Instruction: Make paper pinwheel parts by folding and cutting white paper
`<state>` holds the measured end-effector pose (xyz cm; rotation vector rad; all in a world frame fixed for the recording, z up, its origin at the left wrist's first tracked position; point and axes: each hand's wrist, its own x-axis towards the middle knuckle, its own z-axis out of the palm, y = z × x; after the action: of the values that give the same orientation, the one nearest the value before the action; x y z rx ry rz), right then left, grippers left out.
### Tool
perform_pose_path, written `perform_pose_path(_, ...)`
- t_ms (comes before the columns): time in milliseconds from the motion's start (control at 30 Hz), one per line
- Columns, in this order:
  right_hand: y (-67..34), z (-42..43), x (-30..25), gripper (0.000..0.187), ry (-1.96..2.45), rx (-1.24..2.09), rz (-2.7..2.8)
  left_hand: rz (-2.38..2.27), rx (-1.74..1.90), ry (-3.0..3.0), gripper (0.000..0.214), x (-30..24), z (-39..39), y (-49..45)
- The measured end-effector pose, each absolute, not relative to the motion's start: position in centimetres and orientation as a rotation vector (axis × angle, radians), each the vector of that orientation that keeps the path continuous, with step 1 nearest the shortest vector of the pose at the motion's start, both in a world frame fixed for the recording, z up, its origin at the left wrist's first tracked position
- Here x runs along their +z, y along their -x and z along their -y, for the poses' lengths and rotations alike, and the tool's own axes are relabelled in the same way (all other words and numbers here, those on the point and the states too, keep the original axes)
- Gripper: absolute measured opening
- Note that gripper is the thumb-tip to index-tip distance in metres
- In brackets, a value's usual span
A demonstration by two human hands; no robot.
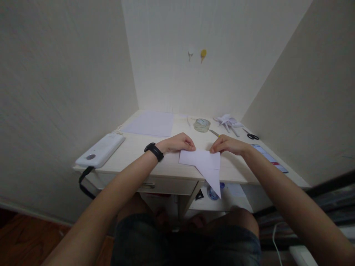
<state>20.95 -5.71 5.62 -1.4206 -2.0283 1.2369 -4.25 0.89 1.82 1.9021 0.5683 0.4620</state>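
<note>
A folded sheet of white paper (206, 160) is held over the desk's front edge, one pointed flap hanging down past the edge on the right. My left hand (181, 142), with a black watch on its wrist, pinches the paper's top edge near the left corner. At the upper right of the same edge, my right hand (226, 144) grips the paper between thumb and fingers. Just behind my right hand lies a thin cutter (214, 133), partly hidden by the fingers.
On the desk (133, 155) are a flat paper sheet (152, 123), a tape roll (202, 125), a folded paper shape (227, 121), black scissors (252, 136), a phone (269, 158) and a white device (101, 150). Walls close in on three sides; a shelf (222, 205) sits below.
</note>
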Motion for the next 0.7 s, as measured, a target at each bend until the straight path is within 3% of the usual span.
perform_pose_path(133,-24.2,6.1,5.7,0.027,1.48,1.453,1.936,-0.593,0.455,-1.883,0.013,1.6,-0.9,4.4)
perform_pose_path(367,-23.6,6.8,3.7,0.051,1.347,1.304,1.458,-0.594,0.547,-1.838,0.011,1.2,-1.0,4.3)
perform_pose_path(700,-18.4,7.3,1.8,0.04,1.34,1.08,1.617,-0.602,0.474,-1.799,0.019,1.7,-0.3,4.2)
